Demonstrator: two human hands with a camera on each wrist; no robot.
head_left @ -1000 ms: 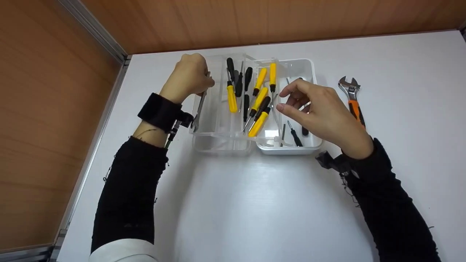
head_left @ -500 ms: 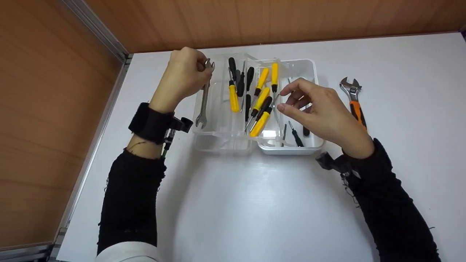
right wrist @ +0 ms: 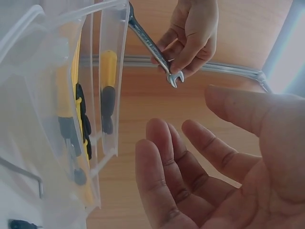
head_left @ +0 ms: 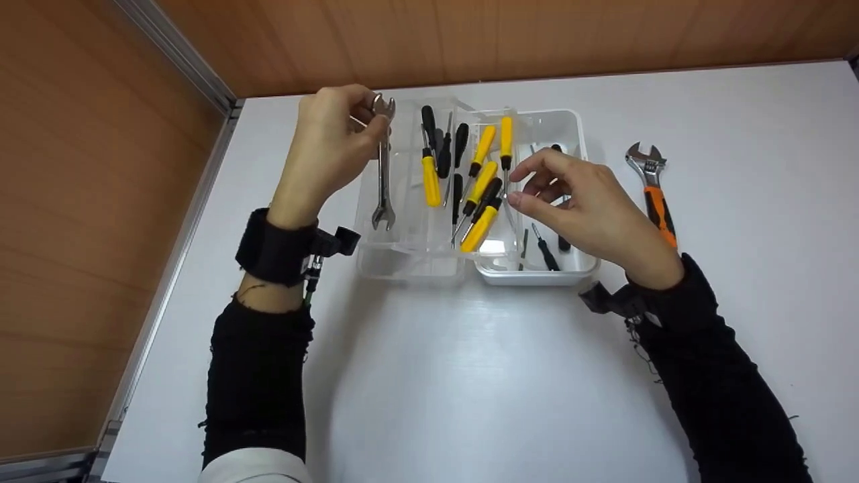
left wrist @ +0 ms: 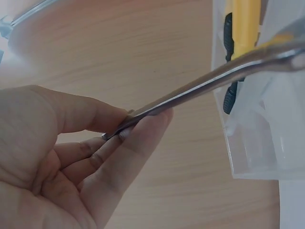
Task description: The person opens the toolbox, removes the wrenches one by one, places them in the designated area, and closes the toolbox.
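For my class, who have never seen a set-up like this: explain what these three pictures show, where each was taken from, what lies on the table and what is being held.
There is no machine here, only a person in black sleeves wearing three cameras. The big picture comes from a head camera looking down at a white table. The other two come from cameras strapped to the wrists, each looking at its own hand.

The left hand pinches one end of a steel open-end wrench, which hangs over a clear plastic organiser box. That box holds yellow and black screwdrivers. The right hand hovers over a white tray beside it, fingers relaxed and holding nothing. An orange-handled adjustable wrench lies on the table to the right.
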